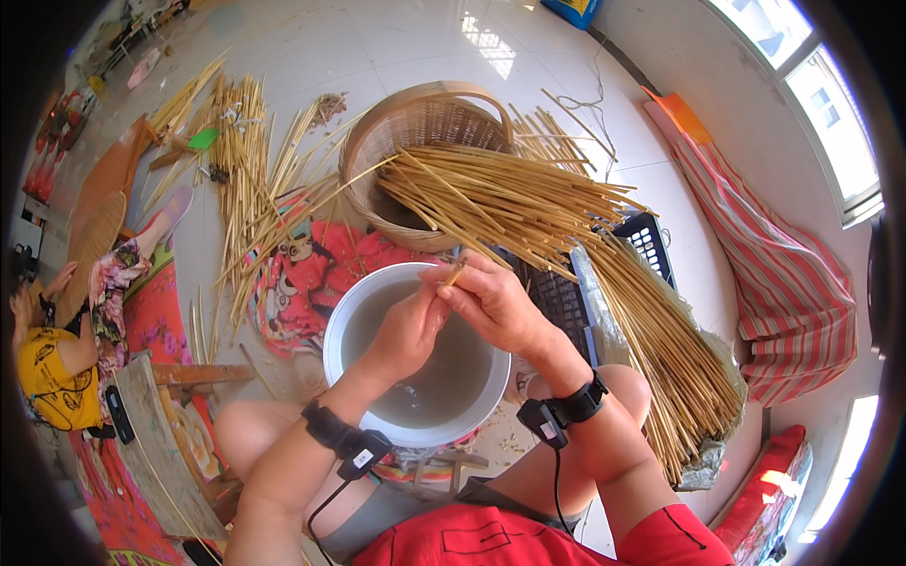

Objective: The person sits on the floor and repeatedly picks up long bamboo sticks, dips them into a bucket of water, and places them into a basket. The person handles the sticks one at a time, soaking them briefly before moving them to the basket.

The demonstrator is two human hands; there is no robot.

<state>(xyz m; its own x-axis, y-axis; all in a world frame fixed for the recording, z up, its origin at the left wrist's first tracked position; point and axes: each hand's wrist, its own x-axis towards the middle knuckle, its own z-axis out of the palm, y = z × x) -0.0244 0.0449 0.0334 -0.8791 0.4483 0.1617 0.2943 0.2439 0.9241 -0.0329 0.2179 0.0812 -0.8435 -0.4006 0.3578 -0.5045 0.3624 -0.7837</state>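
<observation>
Over a pale round basin of cloudy water, both my hands come together at a short tan stalk piece. My right hand pinches it between thumb and fingers. From the other side my left hand closes around its lower end, with most of those fingertips hidden. Just beyond the basin, a woven basket with an arched handle lies tipped towards the right. A thick bundle of peeled-looking stalks sticks out of its mouth. The basin stands between my bare knees.
A second long stalk bundle lies on sheeting at my right, beside a black plastic crate. More stalks are spread at left, near a red patterned cloth. A wooden bench stands close left. Another person sits at far left.
</observation>
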